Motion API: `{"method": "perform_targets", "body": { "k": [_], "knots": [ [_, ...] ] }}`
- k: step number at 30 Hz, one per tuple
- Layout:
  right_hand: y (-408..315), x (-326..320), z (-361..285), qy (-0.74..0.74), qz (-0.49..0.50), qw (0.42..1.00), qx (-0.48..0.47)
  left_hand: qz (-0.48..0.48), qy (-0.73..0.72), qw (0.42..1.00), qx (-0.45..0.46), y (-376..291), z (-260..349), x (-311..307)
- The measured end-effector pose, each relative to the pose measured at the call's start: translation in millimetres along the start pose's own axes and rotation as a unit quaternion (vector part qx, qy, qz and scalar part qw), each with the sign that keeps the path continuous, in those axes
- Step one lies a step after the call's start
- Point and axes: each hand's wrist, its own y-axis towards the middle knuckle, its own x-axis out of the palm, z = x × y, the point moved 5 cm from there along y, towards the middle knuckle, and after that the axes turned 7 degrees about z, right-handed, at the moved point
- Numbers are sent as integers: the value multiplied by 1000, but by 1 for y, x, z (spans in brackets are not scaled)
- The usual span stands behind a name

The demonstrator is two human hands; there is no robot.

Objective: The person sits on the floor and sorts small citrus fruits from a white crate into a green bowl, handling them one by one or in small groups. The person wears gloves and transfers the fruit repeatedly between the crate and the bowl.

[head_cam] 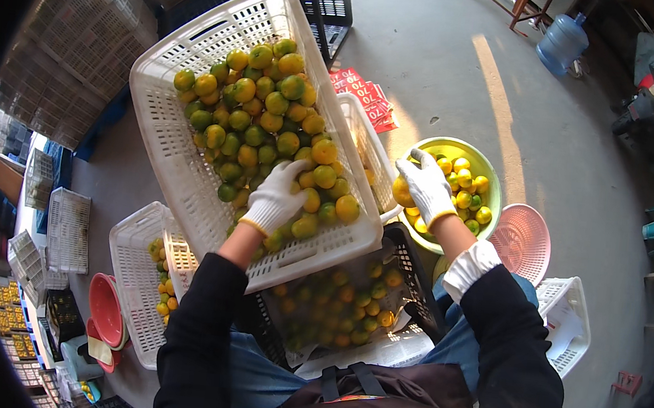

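My left hand, in a white knit glove, rests on the heap of green-orange mandarins inside a tilted white plastic crate. Its fingertips are down among the fruit, so whether they grip one is hidden. My right hand, gloved alike, holds an orange mandarin at the left rim of a pale green basin. More yellow-orange and greenish mandarins lie in that basin. Below the white crate, a black crate lined with paper holds further mandarins.
Beside the basin stands a pink plastic basket. Red printed cards lie on the concrete floor behind the tilted crate. Another white crate with mandarins and red basins are on the left. A blue water jug stands far right.
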Motion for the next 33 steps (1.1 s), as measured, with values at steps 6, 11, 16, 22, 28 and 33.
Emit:
{"method": "perform_targets", "body": {
  "k": [6,11,16,22,28,33],
  "knots": [
    [-102,-16,-25,208,-185,960,34,-110,306,942,82,61,28,50],
    [-120,23,-12,69,-213,974,-39,-80,196,974,80,51,6,46],
    [-115,33,-5,108,-211,971,-19,24,-68,996,49,-1,14,7],
    [-141,39,-34,286,-380,879,34,-156,-274,943,110,-108,63,-46],
    [-169,25,-50,437,-498,726,182,-202,-591,777,-75,-139,74,-80],
    [-168,30,-44,402,-486,745,217,-175,-737,638,-135,-144,69,-77]
  ]
}}
